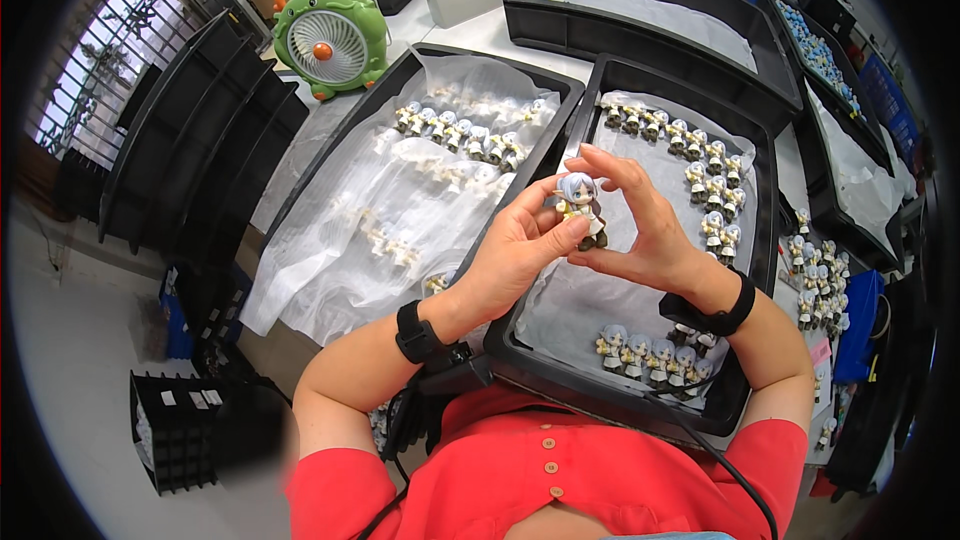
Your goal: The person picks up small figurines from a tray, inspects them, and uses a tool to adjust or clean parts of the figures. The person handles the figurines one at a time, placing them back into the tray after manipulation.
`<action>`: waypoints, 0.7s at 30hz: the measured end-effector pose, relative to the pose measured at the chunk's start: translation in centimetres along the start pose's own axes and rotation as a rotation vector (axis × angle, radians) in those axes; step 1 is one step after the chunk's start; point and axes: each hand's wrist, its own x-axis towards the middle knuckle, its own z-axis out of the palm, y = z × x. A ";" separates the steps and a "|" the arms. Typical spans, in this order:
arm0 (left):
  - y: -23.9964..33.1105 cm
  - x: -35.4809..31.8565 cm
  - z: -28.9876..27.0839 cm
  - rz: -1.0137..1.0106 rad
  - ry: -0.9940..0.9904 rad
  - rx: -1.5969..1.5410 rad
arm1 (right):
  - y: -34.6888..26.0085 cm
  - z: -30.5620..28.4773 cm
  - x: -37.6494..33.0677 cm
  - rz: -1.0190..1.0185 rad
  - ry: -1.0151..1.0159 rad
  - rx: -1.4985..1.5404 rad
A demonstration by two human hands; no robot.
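Black lined tray [590,365] on the surface; above its middle, left hand [515,250] and right hand [645,225] each pinch one small figurine [580,208]: light, rigid, likely fragile; hold the torso

Both my forearms come up from the lower edge, elbows bent, wrists angled inward. My left hand [515,245] is cupped, palm up, fingers curled. My right hand [640,225] faces it, fingertips pinched, thumb nearly meeting the left's.
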 end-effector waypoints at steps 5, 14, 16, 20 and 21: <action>-0.1 0.0 0.0 0.003 0.001 -0.005 | 0.0 0.1 0.0 -0.007 0.009 0.003; -0.2 0.0 0.0 0.008 0.001 -0.009 | 0.0 0.0 0.0 -0.011 0.008 0.006; -0.2 0.1 0.0 0.007 0.002 -0.009 | 0.1 0.0 0.0 -0.010 0.009 0.008; -0.3 0.1 -0.2 -0.011 -0.006 0.009 | 0.1 0.0 -0.1 -0.008 0.000 0.006; -0.3 0.0 -0.2 -0.012 -0.007 0.013 | 0.1 0.0 0.0 -0.008 -0.003 0.005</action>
